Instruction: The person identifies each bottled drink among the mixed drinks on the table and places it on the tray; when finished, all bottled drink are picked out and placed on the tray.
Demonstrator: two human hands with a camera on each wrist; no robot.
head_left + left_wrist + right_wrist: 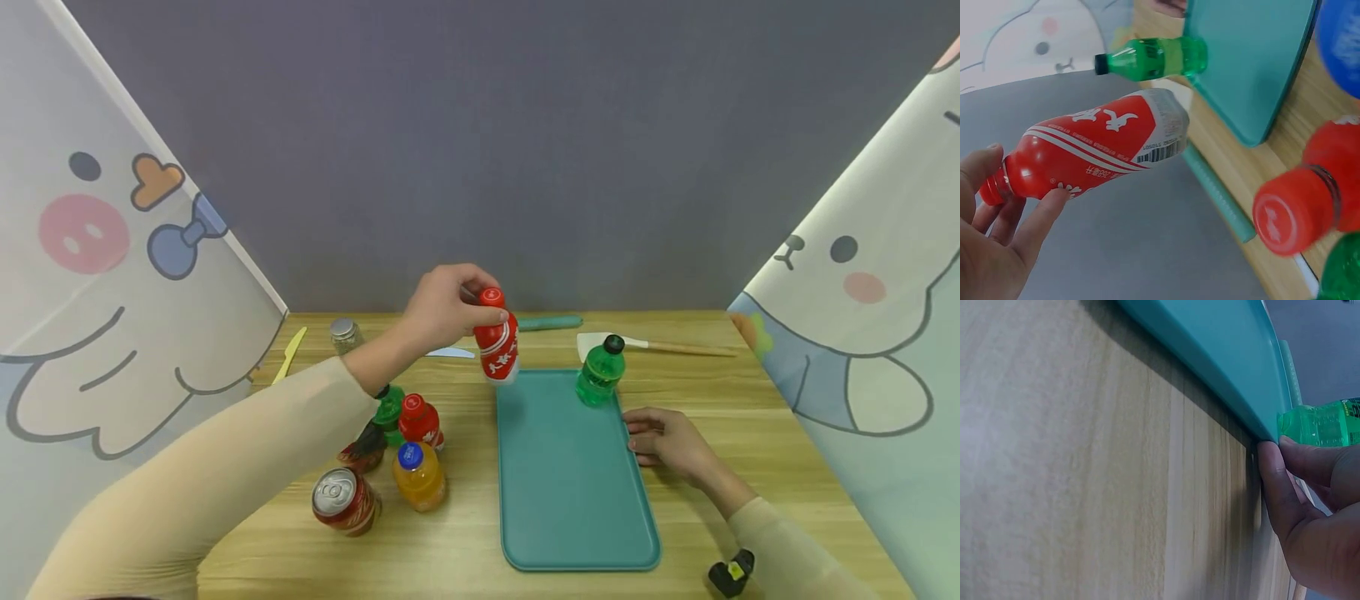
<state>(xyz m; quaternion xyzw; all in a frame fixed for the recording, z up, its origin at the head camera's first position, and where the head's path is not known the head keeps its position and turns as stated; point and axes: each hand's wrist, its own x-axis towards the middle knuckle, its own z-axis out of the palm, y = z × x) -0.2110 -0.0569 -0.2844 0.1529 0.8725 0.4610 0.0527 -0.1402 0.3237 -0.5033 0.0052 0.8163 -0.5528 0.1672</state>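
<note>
My left hand grips a red plastic bottle by its cap and neck, over the far left corner of the teal tray. White lettering and a clear base show on this bottle in the left wrist view. At the tray's right rim, my right hand pinches the edge between thumb and fingers; the right wrist view shows its fingertips right at the rim. A green bottle with a black cap stands upright at the tray's far right corner.
Left of the tray stand another red bottle, an orange drink bottle, a cola can and a partly hidden green bottle. A lidded jar, yellow knife, teal stick and spatula lie farther back.
</note>
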